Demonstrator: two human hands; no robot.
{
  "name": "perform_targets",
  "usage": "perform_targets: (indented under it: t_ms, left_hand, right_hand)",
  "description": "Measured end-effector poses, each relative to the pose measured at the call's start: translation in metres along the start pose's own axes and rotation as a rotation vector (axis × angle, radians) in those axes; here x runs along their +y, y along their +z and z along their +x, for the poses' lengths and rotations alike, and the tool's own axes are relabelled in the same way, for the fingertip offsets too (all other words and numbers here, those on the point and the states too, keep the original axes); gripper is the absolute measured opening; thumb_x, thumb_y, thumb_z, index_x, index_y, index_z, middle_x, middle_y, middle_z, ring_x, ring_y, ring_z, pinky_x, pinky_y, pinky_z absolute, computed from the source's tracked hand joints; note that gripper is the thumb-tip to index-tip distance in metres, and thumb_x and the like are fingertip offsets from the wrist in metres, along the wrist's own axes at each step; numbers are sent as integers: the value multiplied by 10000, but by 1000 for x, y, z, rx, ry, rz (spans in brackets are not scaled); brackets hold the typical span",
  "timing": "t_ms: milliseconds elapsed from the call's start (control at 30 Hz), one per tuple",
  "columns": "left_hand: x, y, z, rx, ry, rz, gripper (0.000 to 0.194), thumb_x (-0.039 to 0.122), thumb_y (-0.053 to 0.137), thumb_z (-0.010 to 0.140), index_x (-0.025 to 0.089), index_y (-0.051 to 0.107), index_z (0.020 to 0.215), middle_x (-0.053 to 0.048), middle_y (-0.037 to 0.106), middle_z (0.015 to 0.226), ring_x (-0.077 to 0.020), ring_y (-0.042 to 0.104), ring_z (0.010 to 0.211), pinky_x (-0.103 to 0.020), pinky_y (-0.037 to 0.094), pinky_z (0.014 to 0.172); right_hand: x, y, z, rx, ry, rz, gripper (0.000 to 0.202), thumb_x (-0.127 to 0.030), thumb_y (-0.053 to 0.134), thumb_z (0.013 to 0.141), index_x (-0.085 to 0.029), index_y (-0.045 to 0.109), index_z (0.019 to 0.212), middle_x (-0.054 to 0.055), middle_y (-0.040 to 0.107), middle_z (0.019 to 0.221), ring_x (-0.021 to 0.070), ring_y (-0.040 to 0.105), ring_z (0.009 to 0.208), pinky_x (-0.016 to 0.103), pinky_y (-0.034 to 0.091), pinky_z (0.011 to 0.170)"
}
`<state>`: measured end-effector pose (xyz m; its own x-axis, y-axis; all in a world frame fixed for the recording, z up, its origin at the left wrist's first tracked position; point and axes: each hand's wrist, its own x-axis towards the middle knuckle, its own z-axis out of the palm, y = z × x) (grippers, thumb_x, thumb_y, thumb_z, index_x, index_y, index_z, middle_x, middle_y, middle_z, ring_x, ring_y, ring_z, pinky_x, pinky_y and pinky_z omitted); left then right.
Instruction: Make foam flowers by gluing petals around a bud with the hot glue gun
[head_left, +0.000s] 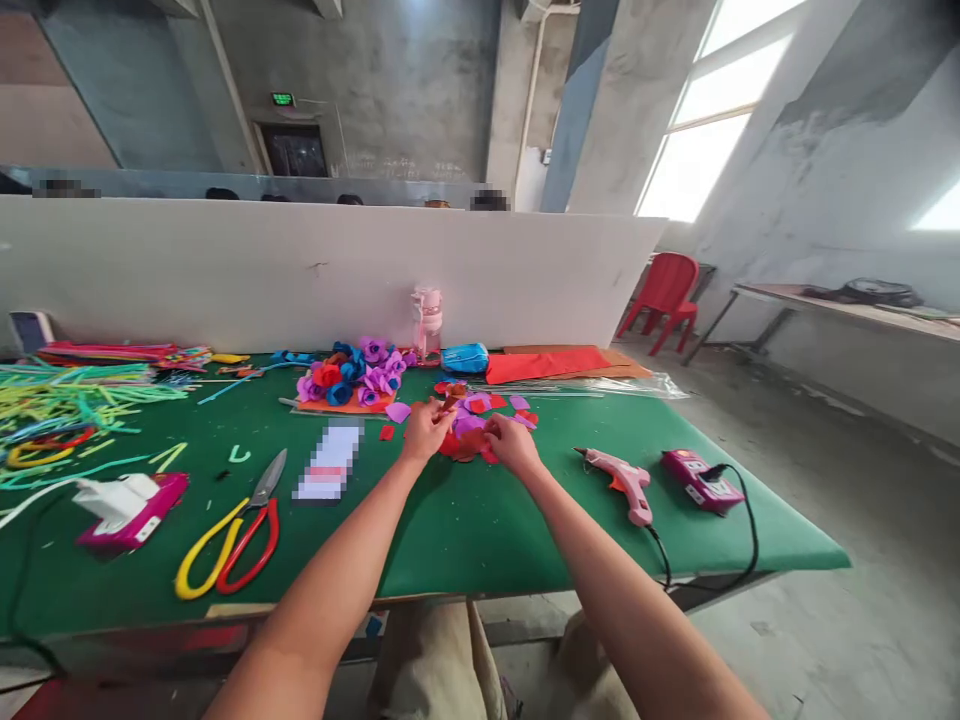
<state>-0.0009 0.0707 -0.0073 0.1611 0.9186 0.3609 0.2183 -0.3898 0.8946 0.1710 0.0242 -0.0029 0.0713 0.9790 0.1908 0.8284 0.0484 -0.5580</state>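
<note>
Red and purple paper petals [471,424] lie in a loose pile on the green table [465,540]. My left hand [429,428] is at the pile's left side, its fingers closed on a small brownish-red petal piece [452,398]. At the right side of the pile is my right hand [511,442], thumb and fingers pinched together at a red petal's edge; whether it grips that petal is unclear. Behind and left of my hands, finished purple, blue and red paper flowers [356,372] are heaped on an orange sheet.
Scissors [255,510] and a phone-like pixelated item [330,460] lie left. A pink glue gun [621,480] and a magenta power block [701,480] with a cable sit right. Behind are a pink bottle [427,325], red paper [547,363] and a white partition [322,270].
</note>
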Motion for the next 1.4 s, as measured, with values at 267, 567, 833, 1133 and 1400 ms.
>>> perform_targets:
  t_ms: [267,567,833,1133,1400]
  left_hand:
    - [13,9,-10,-302,-127,-100,357,391,773,597,141,705,843,-65,719,815,-196,648,761,-289,508,689]
    - [23,16,-16,-226,-261,-231,294,400,735,609,151,633,726,-8,649,649,-137,591,603,-252,469,553]
    - [28,9,-18,-430,-346,-174,235,323,774,560,148,641,645,1,609,556,-112,533,507,-233,408,493]
    - [19,21,-25,-509,-280,-41,190,305,730,578,127,684,624,-12,639,564,-120,543,551,-232,395,538]
    - [11,22,-26,-452,-292,-22,187,298,739,563,124,691,612,-16,649,570,-130,558,567,-259,423,595]
  right_hand:
    - [-8,-14,-7,-49,-238,257,262,-86,535,682,-217,556,908,-15,664,687,153,600,638,228,415,588]
    - [-2,14,-24,-62,52,831,125,-298,591,692,-182,550,716,-19,624,570,132,585,495,237,451,493]
    - [47,-80,-68,322,96,205,257,-427,497,799,-197,609,776,28,662,692,161,582,620,253,392,560]
    - [141,-120,-117,49,457,-252,244,-431,638,655,-231,509,600,28,623,559,203,578,558,279,351,491]
    - [121,-134,-112,-55,564,373,194,-376,624,666,-204,551,616,15,592,533,137,510,440,254,390,404]
